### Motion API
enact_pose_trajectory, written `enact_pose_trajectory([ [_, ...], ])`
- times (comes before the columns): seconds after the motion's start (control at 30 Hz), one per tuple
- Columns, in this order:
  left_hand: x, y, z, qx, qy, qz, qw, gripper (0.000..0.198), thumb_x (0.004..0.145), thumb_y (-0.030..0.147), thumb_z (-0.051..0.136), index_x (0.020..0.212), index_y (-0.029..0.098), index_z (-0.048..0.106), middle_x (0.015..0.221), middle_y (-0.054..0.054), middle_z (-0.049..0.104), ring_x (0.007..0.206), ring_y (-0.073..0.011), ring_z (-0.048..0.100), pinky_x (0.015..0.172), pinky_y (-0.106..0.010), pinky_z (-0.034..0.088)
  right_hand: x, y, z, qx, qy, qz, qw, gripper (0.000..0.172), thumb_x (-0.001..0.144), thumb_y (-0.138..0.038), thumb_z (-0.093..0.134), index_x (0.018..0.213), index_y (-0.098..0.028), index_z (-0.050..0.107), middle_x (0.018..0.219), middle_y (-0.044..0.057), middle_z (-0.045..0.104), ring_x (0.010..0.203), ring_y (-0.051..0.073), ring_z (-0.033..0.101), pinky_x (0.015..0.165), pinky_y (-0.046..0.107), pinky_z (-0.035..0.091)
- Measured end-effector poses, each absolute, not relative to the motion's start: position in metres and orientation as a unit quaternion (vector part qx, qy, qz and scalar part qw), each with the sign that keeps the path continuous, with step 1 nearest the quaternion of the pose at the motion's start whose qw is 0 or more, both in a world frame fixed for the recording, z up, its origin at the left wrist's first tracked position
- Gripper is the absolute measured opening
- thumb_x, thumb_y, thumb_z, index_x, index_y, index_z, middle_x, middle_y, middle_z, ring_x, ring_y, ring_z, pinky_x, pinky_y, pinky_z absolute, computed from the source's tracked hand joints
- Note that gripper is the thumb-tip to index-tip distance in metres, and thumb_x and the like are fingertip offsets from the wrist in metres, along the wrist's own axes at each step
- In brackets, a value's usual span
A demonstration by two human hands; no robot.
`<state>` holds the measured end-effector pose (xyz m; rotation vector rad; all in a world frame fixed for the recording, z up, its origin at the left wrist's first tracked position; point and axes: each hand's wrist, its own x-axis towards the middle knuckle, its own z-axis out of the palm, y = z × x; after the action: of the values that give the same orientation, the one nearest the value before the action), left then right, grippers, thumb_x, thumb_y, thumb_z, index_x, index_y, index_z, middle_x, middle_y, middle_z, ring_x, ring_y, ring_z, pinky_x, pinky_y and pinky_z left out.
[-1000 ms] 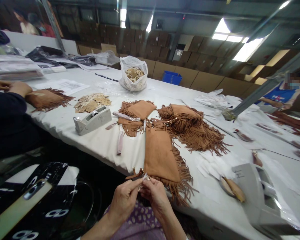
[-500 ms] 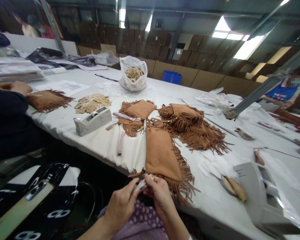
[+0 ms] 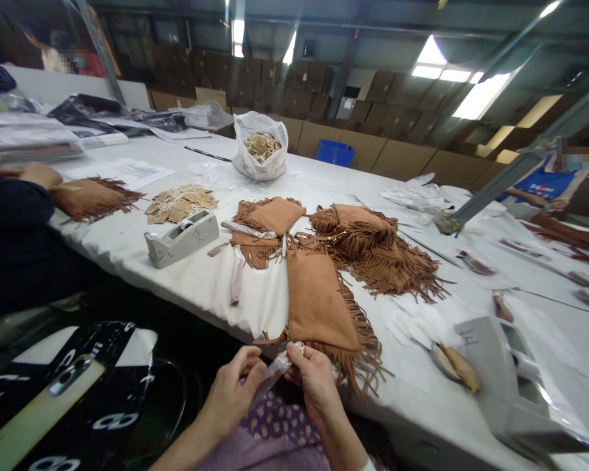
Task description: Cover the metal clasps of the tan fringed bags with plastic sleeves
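Note:
A narrow strip in clear plastic wrap [image 3: 275, 371], perhaps a strap, runs slantwise between my hands at the table's front edge. My right hand [image 3: 313, 374] pinches its upper end between thumb and fingers. Lower down, the curled fingers and thumb of my left hand [image 3: 238, 384] close on the strip; its lower end is hidden. Just beyond lies a tan leather bag [image 3: 319, 301] with long fringe, its zipper end with a leather pull [image 3: 271, 339] pointing at my hands. Whether the strip joins the bag I cannot tell.
Two tape dispensers [image 3: 186, 239] [image 3: 510, 386] stand left and right. Fringed bags [image 3: 373, 239] are piled behind. Brown tags [image 3: 181, 203] lie loose and fill a white plastic bag [image 3: 260, 167]. A co-worker's dark sleeve [image 3: 14, 242] is at left, beside a fringed bag [image 3: 92, 198].
My left hand has slid down and left along the wrapped strip, away from my right hand, baring more of it. My right hand keeps its pinch at the top.

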<state>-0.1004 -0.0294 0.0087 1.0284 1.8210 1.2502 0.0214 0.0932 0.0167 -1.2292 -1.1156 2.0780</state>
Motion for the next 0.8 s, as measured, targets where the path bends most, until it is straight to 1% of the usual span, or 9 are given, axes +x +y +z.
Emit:
enact_pose_trajectory([
  [0.07, -0.089, -0.004, 0.011, 0.373, 0.658, 0.492, 0.431, 0.039, 0.086, 0.051, 0.047, 0.098, 0.016, 0.056, 0.074, -0.005, 0.071, 0.062, -0.0161, 0.066, 0.058, -0.024, 0.051, 0.023, 0.094, 0.017, -0.442, -0.404, 0.764, 0.239, 0.04, 0.057, -0.049, 0.08, 0.06, -0.013, 0.062, 0.053, -0.001, 0.058, 0.047, 0.008, 0.047, 0.049, 0.02, 0.039],
  [0.13, -0.08, 0.012, 0.008, 0.348, 0.634, 0.488, 0.489, 0.044, 0.083, 0.058, 0.047, 0.088, 0.015, 0.056, 0.054, 0.001, 0.062, 0.037, -0.0102, 0.051, 0.039, -0.02, 0.038, 0.026, 0.096, 0.016, -0.433, -0.416, 0.763, 0.239, 0.04, 0.057, -0.049, 0.08, 0.059, -0.014, 0.061, 0.054, -0.001, 0.058, 0.05, 0.009, 0.048, 0.05, 0.021, 0.038],
  [0.2, -0.075, 0.018, 0.004, 0.318, 0.626, 0.492, 0.515, 0.048, 0.079, 0.063, 0.048, 0.08, 0.015, 0.054, 0.044, 0.004, 0.054, 0.029, -0.0065, 0.037, 0.033, -0.018, 0.025, 0.029, 0.099, 0.015, -0.435, -0.444, 0.747, 0.235, 0.041, 0.058, -0.051, 0.078, 0.058, -0.013, 0.061, 0.054, -0.001, 0.057, 0.049, 0.009, 0.045, 0.048, 0.02, 0.034],
  [0.27, -0.074, 0.016, 0.002, 0.298, 0.622, 0.502, 0.522, 0.049, 0.075, 0.065, 0.051, 0.076, 0.016, 0.053, 0.042, 0.005, 0.052, 0.028, -0.0054, 0.032, 0.033, -0.018, 0.02, 0.031, 0.101, 0.011, -0.442, -0.473, 0.726, 0.233, 0.044, 0.06, -0.054, 0.076, 0.057, -0.013, 0.061, 0.051, -0.002, 0.054, 0.047, 0.007, 0.04, 0.045, 0.019, 0.028],
  [0.33, -0.074, 0.012, 0.003, 0.289, 0.62, 0.506, 0.526, 0.049, 0.074, 0.064, 0.054, 0.076, 0.015, 0.055, 0.045, 0.004, 0.054, 0.029, -0.0048, 0.031, 0.033, -0.018, 0.02, 0.031, 0.1, 0.008, -0.444, -0.489, 0.715, 0.228, 0.048, 0.062, -0.06, 0.072, 0.056, -0.013, 0.061, 0.048, -0.003, 0.051, 0.045, 0.007, 0.038, 0.043, 0.019, 0.025],
  [0.5, -0.074, 0.007, 0.01, 0.268, 0.62, 0.528, 0.515, 0.042, 0.074, 0.054, 0.061, 0.078, 0.013, 0.062, 0.058, 0.002, 0.058, 0.035, -0.0033, 0.03, 0.035, -0.018, 0.019, 0.036, 0.098, 0.012, -0.444, -0.53, 0.689, 0.218, 0.059, 0.069, -0.071, 0.055, 0.063, -0.013, 0.065, 0.05, 0.001, 0.056, 0.043, 0.009, 0.044, 0.041, 0.02, 0.028],
  [0.6, -0.075, 0.005, 0.005, 0.257, 0.622, 0.535, 0.511, 0.039, 0.073, 0.052, 0.063, 0.077, 0.013, 0.064, 0.057, 0.003, 0.056, 0.037, -0.0036, 0.03, 0.036, -0.018, 0.019, 0.07, 0.109, 0.028, -0.504, -0.596, 0.561, 0.276, 0.056, 0.075, -0.067, 0.051, 0.066, -0.015, 0.066, 0.055, 0.003, 0.062, 0.046, 0.012, 0.049, 0.045, 0.022, 0.034],
  [0.7, -0.077, 0.004, -0.001, 0.249, 0.625, 0.526, 0.52, 0.041, 0.07, 0.053, 0.065, 0.076, 0.013, 0.064, 0.056, 0.003, 0.056, 0.036, -0.0031, 0.028, 0.036, -0.018, 0.016, 0.13, 0.132, 0.042, -0.593, -0.632, 0.361, 0.344, 0.047, 0.08, -0.06, 0.05, 0.071, -0.018, 0.068, 0.062, 0.004, 0.066, 0.06, 0.018, 0.058, 0.057, 0.025, 0.041],
  [0.8, -0.077, 0.004, -0.003, 0.244, 0.628, 0.516, 0.529, 0.044, 0.068, 0.057, 0.064, 0.075, 0.014, 0.062, 0.055, 0.004, 0.056, 0.034, -0.0028, 0.028, 0.036, -0.017, 0.016, 0.194, 0.153, 0.043, -0.681, -0.6, 0.246, 0.341, 0.045, 0.078, -0.055, 0.049, 0.086, -0.017, 0.071, 0.077, 0.009, 0.072, 0.074, 0.025, 0.063, 0.068, 0.031, 0.044],
])
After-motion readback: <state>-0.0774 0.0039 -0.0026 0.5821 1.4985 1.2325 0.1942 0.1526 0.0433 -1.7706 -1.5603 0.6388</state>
